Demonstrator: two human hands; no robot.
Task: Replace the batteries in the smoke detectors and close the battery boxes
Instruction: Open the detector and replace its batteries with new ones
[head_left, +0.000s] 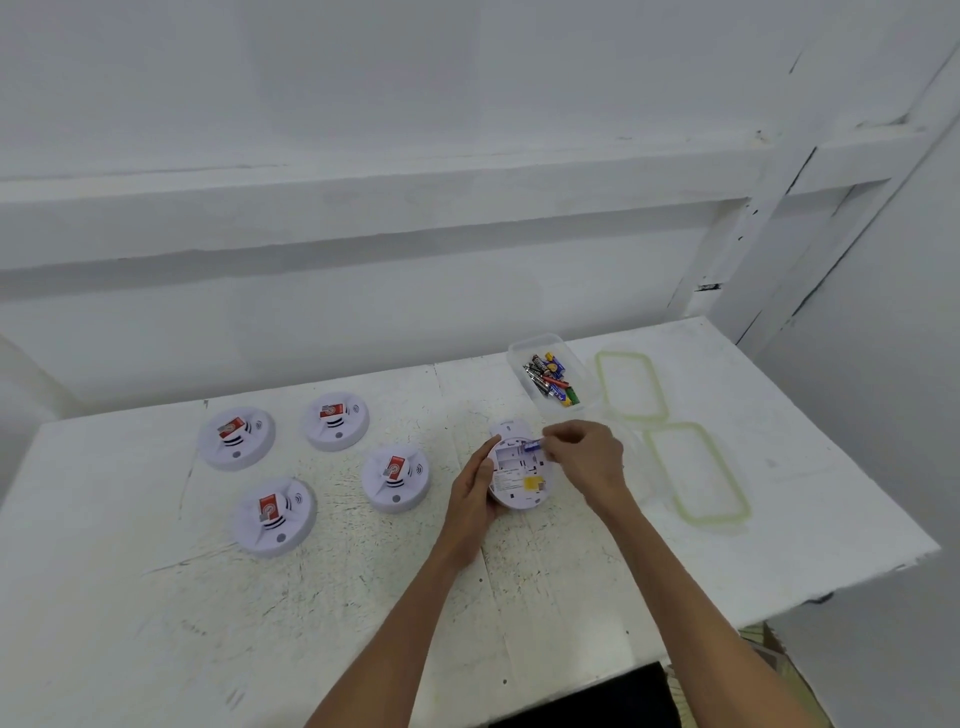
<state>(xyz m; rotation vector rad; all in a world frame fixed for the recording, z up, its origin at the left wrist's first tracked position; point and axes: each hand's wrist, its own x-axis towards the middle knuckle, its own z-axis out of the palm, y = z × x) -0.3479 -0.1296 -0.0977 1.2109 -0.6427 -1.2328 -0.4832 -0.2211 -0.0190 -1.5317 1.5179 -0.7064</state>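
Note:
A white smoke detector (517, 480) lies upside down on the table with its battery compartment open. My left hand (470, 493) grips its left edge. My right hand (584, 457) pinches a blue battery (532, 446) at the compartment's top right corner. The detached white battery cover (508, 429) lies just behind the detector. Several other white smoke detectors with red stickers lie face up to the left, among them one (396, 478) nearest my left hand, one (274, 515) at the front and one (236, 437) at the far left.
A clear plastic box (571, 364) with several batteries stands behind my right hand. Two clear lids with green rims (631, 385) (696, 478) lie to the right. The white table (363, 597) ends at a right edge near the lids; a wall stands behind.

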